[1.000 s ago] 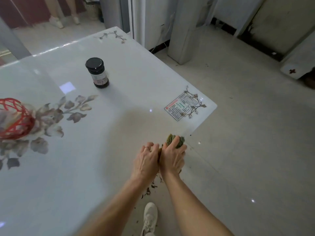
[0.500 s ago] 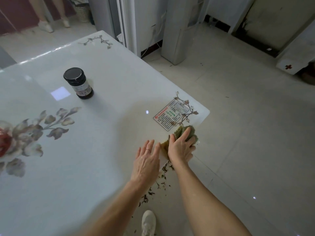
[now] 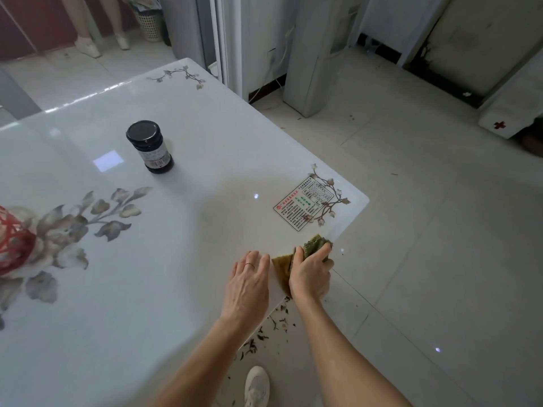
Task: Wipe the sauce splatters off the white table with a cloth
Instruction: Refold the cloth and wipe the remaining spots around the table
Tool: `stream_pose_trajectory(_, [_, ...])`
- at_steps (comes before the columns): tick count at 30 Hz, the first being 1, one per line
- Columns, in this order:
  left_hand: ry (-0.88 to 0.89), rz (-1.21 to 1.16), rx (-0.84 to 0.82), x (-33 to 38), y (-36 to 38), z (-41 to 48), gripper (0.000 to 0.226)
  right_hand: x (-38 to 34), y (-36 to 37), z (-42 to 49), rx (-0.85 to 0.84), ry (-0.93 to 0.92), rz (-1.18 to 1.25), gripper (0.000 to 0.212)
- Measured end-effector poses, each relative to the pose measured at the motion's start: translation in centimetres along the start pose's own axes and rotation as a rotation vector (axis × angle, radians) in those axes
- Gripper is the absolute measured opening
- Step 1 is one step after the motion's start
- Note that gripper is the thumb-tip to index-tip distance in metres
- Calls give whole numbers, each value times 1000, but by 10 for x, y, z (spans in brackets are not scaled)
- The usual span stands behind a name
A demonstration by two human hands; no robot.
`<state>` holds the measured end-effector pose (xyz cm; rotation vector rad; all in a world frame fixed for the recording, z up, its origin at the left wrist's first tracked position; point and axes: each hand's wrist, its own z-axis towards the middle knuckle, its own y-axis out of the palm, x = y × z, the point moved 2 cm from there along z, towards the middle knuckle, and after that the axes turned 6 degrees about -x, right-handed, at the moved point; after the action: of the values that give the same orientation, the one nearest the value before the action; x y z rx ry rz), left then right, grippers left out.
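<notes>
At the near edge of a glossy white glass-topped table (image 3: 182, 289) w/ printed grey flowers, a person's right hand (image 3: 312, 277) is clamped on a crumpled olive-green cloth (image 3: 313, 245), pressing it down at the rim just below the printed care label (image 3: 304, 203). One flap of the cloth spreads flat toward the left hand (image 3: 248, 282), which rests palm-down on the tabletop beside it, fingers loosely together, gripping nothing; a thin ring shows on one finger. No sauce marks can be made out on the surface near the label; approx. all of the visible top looks clean, so the wipe seems close to done. The cloth reads as soft, light and limp, prob. damp: it bunches readily, and is best held balled in the palm w/ fingers over the top, as here. The slick top should let it glide easily. Well away from the label, toward the far side, stands a dark round glass jar (image 3: 150, 147) w/ a black lid. Dark flecks of debris (image 3: 266, 330) lie on the pale tiled floor under the edge.
</notes>
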<state>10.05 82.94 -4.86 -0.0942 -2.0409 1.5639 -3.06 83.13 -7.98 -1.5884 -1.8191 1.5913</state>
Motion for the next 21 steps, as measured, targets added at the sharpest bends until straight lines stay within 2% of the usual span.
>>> stream_pose_trajectory(5, [-13, -4, 3, -11, -4, -19, 53, -1, 4, -21, -10, -12, -196, 44])
stream_pose_trajectory(11, [-10, -26, 8, -23, -11, -55, 50, -1, 18, -72, -51, -106, -431, 50])
stream_pose_trajectory(21, [-140, -65, -3, -81, -21, -152, 54, 10, 53, -196, -109, -265, -579, 55])
